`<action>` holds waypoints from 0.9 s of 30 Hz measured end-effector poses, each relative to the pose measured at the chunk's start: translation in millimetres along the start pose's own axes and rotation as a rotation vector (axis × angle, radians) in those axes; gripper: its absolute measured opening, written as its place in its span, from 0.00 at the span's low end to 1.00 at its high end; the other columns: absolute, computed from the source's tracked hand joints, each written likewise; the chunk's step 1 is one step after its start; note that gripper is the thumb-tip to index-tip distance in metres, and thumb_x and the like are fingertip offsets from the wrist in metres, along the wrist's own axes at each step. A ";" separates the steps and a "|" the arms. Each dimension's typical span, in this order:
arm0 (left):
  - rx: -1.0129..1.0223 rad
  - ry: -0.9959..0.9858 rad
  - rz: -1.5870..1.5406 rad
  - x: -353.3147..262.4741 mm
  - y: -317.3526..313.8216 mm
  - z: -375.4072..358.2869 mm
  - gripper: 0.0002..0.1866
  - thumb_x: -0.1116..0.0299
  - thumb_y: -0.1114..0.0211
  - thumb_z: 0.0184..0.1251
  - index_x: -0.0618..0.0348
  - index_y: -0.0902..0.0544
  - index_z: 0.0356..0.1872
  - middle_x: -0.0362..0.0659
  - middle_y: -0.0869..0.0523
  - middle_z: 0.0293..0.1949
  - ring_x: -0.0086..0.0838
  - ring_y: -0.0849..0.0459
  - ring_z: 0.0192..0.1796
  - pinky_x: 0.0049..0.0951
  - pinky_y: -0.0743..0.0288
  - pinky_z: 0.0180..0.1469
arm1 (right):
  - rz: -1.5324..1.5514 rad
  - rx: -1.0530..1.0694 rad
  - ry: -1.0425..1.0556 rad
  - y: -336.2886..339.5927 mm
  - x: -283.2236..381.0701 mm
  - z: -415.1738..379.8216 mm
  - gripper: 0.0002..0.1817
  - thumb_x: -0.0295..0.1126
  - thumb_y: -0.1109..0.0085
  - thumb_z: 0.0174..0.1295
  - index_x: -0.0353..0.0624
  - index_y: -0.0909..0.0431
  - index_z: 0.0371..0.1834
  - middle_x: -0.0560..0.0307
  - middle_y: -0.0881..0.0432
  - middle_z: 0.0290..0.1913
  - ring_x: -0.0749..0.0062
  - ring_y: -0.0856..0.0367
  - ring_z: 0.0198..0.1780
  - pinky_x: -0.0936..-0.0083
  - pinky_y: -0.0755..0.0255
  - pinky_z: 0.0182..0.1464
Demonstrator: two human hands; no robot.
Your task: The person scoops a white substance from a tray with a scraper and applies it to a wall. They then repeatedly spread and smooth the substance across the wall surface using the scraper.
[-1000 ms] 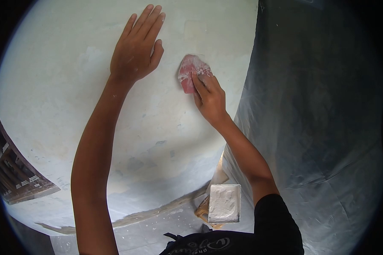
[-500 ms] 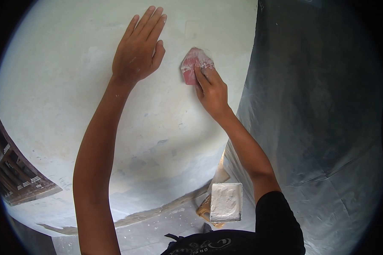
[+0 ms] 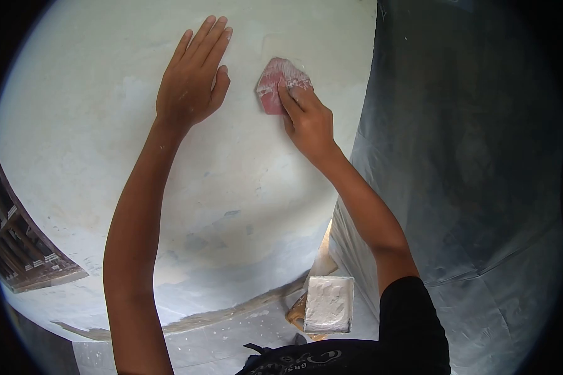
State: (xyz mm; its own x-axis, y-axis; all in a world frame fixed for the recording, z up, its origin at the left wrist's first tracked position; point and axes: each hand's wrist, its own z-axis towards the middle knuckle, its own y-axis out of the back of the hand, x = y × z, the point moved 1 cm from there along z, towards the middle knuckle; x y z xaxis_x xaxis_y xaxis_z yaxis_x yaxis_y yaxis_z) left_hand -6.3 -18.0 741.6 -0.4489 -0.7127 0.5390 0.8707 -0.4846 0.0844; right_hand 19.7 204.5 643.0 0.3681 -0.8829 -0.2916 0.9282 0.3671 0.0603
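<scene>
A pale, patchy wall (image 3: 213, 169) fills the middle of the view. My left hand (image 3: 191, 87) lies flat against it at the upper left, fingers stretched out, holding nothing. To its right, my right hand (image 3: 309, 122) grips a pink putty spreader (image 3: 271, 94) smeared with white paste. The spreader's face is against the wall, just below a faint squarish patch of filler (image 3: 283, 47). My thumb rests on the near side of the spreader; the other fingers are partly hidden.
Below stands a rectangular container of white putty (image 3: 329, 305) on a wooden support (image 3: 298, 312). Clear plastic sheeting (image 3: 469, 187) hangs along the right. A dark wooden grille (image 3: 28, 244) is set in the wall at left. The floor covering (image 3: 225, 344) has white specks.
My right hand and the spreader have shifted slightly up and left in view. The left hand and the wall's marks appear a little displaced as the camera has moved.
</scene>
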 end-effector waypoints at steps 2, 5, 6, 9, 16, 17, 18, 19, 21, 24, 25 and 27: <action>-0.001 0.007 0.011 1.2 -0.6 -0.6 0.29 0.72 0.43 0.66 0.59 0.27 0.71 0.44 0.28 0.75 0.35 0.34 0.79 0.43 0.43 0.80 | 0.048 0.050 -0.024 1.2 12.9 -31.4 0.32 0.15 0.33 0.43 0.35 0.18 0.58 0.54 0.22 0.40 0.61 0.20 0.37 0.70 0.21 0.31; 0.005 0.008 0.026 2.4 1.2 -1.7 0.29 0.72 0.44 0.66 0.59 0.27 0.71 0.44 0.28 0.75 0.35 0.34 0.79 0.44 0.43 0.80 | 0.113 0.051 -0.019 11.1 21.6 -42.6 0.32 0.15 0.33 0.42 0.35 0.18 0.59 0.54 0.22 0.38 0.62 0.20 0.36 0.71 0.22 0.30; 0.009 0.012 0.030 2.3 1.3 -1.6 0.29 0.73 0.44 0.66 0.60 0.27 0.71 0.44 0.28 0.74 0.35 0.34 0.79 0.44 0.43 0.80 | 0.146 0.019 0.004 16.1 21.5 -37.9 0.32 0.15 0.33 0.42 0.36 0.18 0.59 0.54 0.22 0.37 0.62 0.21 0.35 0.71 0.24 0.29; 0.005 0.025 0.033 1.7 1.5 -2.4 0.30 0.73 0.44 0.65 0.60 0.27 0.71 0.44 0.27 0.74 0.35 0.34 0.79 0.44 0.43 0.80 | 0.093 -0.120 0.034 20.8 2.8 15.5 0.31 0.15 0.34 0.43 0.36 0.17 0.58 0.54 0.24 0.35 0.63 0.22 0.33 0.71 0.25 0.27; 0.019 0.040 -0.017 2.1 2.8 -3.1 0.31 0.75 0.48 0.66 0.59 0.30 0.73 0.45 0.30 0.76 0.37 0.36 0.80 0.47 0.45 0.80 | 0.055 -0.039 0.106 -6.7 -7.8 22.6 0.30 0.14 0.35 0.45 0.36 0.17 0.58 0.56 0.24 0.35 0.66 0.22 0.32 0.72 0.26 0.27; 0.019 0.037 -0.015 1.7 3.2 -2.4 0.31 0.76 0.48 0.66 0.59 0.29 0.73 0.45 0.30 0.76 0.37 0.36 0.80 0.47 0.45 0.80 | 0.067 -0.006 0.098 -5.1 -2.1 7.6 0.30 0.15 0.35 0.45 0.37 0.17 0.58 0.56 0.23 0.36 0.66 0.22 0.32 0.72 0.26 0.26; 0.021 0.033 -0.014 2.4 4.2 -3.6 0.31 0.76 0.47 0.66 0.59 0.29 0.73 0.45 0.29 0.76 0.37 0.36 0.80 0.47 0.45 0.80 | 0.077 0.029 0.087 -3.0 5.3 -6.4 0.30 0.15 0.34 0.45 0.37 0.17 0.58 0.57 0.22 0.36 0.66 0.22 0.32 0.72 0.25 0.26; 0.023 0.031 -0.019 2.5 4.3 -5.3 0.31 0.76 0.47 0.66 0.59 0.29 0.73 0.45 0.29 0.76 0.37 0.36 0.80 0.47 0.45 0.80 | 0.075 0.030 0.082 1.9 13.4 -20.6 0.30 0.15 0.34 0.45 0.37 0.17 0.58 0.57 0.22 0.36 0.66 0.22 0.32 0.72 0.25 0.26; 0.017 0.039 -0.029 3.2 3.1 -3.2 0.31 0.76 0.47 0.66 0.59 0.29 0.73 0.45 0.29 0.76 0.37 0.36 0.80 0.47 0.44 0.80 | 0.127 0.102 0.008 12.9 24.7 -34.7 0.30 0.15 0.34 0.45 0.38 0.16 0.58 0.57 0.22 0.36 0.66 0.22 0.32 0.71 0.25 0.26; 0.021 0.039 -0.037 3.4 3.3 -3.3 0.31 0.77 0.47 0.66 0.59 0.29 0.73 0.44 0.29 0.75 0.37 0.35 0.79 0.47 0.44 0.80 | 0.103 0.027 0.041 23.5 13.2 -5.6 0.31 0.15 0.33 0.44 0.39 0.17 0.58 0.57 0.22 0.36 0.65 0.21 0.34 0.70 0.25 0.26; 0.022 0.041 -0.045 3.1 2.9 -4.5 0.31 0.77 0.47 0.66 0.59 0.29 0.73 0.44 0.29 0.75 0.37 0.35 0.79 0.47 0.44 0.80 | 0.071 -0.030 0.057 25.2 6.7 10.6 0.31 0.15 0.32 0.44 0.39 0.17 0.58 0.57 0.22 0.36 0.65 0.21 0.34 0.70 0.25 0.27; 0.018 0.038 -0.045 4.2 2.6 -4.5 0.31 0.76 0.46 0.66 0.59 0.29 0.73 0.44 0.29 0.76 0.36 0.35 0.79 0.47 0.44 0.80 | 0.008 -0.080 0.050 22.0 -9.3 39.6 0.31 0.16 0.32 0.43 0.38 0.18 0.58 0.56 0.22 0.37 0.64 0.21 0.35 0.70 0.24 0.29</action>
State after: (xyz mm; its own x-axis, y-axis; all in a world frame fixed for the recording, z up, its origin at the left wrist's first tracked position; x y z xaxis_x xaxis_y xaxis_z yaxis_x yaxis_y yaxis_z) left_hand -6.8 -24.6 740.3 -0.4943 -0.7094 0.5025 0.8529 -0.5074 0.1226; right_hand 38.8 209.2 684.9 0.3702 -0.8648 -0.3391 0.9173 0.3979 -0.0134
